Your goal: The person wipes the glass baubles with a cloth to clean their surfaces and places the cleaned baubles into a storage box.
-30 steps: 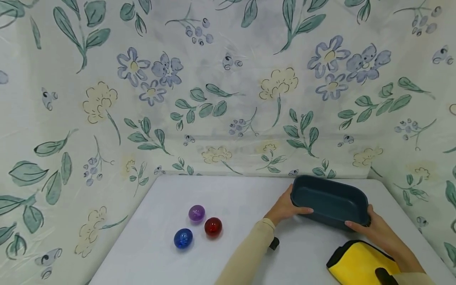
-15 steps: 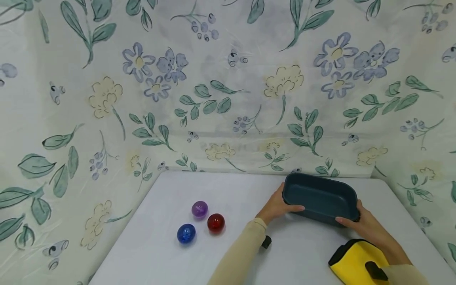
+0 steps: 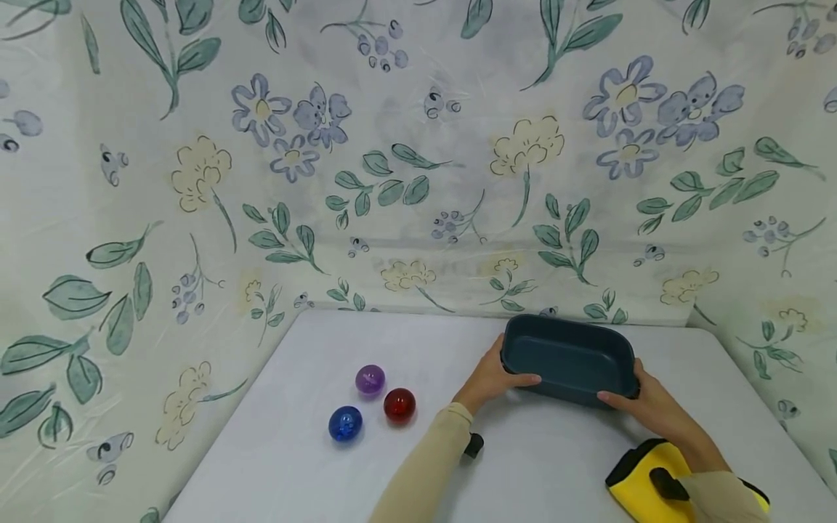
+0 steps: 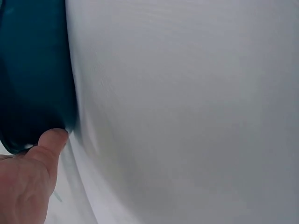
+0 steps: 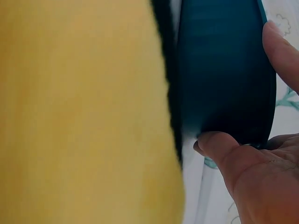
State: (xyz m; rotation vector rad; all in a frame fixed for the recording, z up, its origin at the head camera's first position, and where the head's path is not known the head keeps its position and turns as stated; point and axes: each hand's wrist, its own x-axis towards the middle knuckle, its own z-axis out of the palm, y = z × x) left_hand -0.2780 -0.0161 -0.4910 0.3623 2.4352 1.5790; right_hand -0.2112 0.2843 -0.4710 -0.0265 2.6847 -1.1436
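Both hands hold a dark teal rectangular dish point(image 3: 569, 359) near the back right of the white table. My left hand point(image 3: 487, 378) grips its left end, the thumb lying along the front side. At the opposite end my right hand point(image 3: 663, 414) grips the corner, thumb in front. In the left wrist view, the left hand point(image 4: 25, 182) has its thumb against the dish point(image 4: 37, 70). The right wrist view has the right hand point(image 5: 257, 182) around the end of the dish point(image 5: 224, 70). Whether the dish touches the table cannot be told.
Shiny purple point(image 3: 370, 380), red point(image 3: 399, 406) and blue balls point(image 3: 345, 423) lie left of the dish. A yellow cloth-like item with black trim point(image 3: 637, 483) lies under the right forearm, partly hidden. Behind the table point(image 3: 294, 465) hangs a floral sheet point(image 3: 458, 167).
Both hands have carried the dish leftward, closer to the balls. The whole head view has shifted slightly. The balls keep their places relative to one another.
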